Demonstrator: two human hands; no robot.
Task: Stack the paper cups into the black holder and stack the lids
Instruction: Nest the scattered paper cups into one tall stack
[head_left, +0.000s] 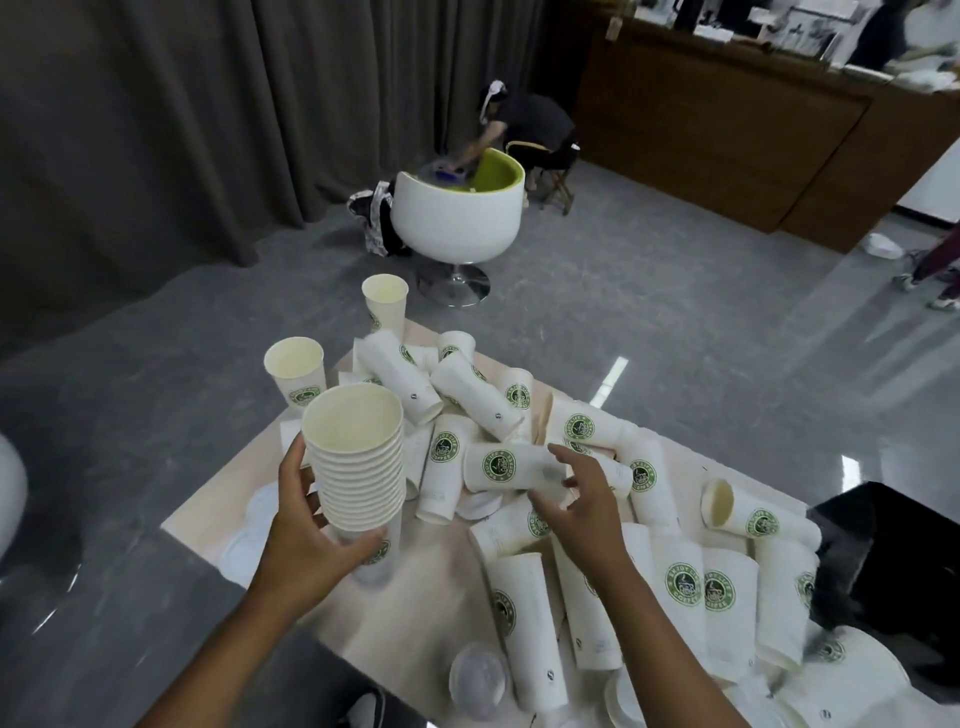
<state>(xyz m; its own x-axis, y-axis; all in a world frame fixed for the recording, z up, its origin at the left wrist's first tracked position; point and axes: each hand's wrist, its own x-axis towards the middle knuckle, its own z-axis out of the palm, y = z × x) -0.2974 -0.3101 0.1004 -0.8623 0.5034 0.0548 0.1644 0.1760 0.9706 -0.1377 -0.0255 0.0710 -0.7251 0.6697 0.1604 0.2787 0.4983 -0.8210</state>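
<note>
Matt white paper cups (524, 621) on a smooth, pale table (436, 597).

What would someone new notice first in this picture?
Probably the nested stack of paper cups that the left hand holds upright over the table's near left part. Next, the heap of loose cups lying on their sides across the table, with the right hand reaching into it, fingers spread.

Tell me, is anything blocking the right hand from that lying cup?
Nothing visible: the right hand reaches open straight at the white paper cup with a green logo, which lies on top of the pile.
</note>
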